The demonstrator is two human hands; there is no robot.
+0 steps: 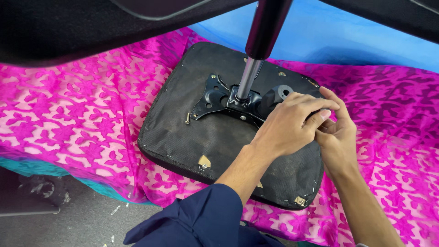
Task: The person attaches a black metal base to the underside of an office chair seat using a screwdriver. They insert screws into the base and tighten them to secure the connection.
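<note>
An upturned black chair seat [183, 132] lies on a pink patterned cloth [73, 110]. A black metal mounting plate [215, 98] is on its underside, with a chrome gas cylinder [249, 77] rising from its middle. A loose bolt [187, 118] rests just left of the plate. My left hand [286, 126] reaches over the plate's right side, fingers curled near a black knob [279, 93]. My right hand [338, 137] meets it from the right, fingertips pinched together with the left's. Whatever sits between the fingers is hidden.
A blue sheet [338, 36] lies beyond the cloth at the back. Dark chair parts [68, 27] overhang the top of the view. Grey floor [87, 219] with a black object [41, 190] shows at the bottom left. My dark blue sleeve [196, 222] is in the foreground.
</note>
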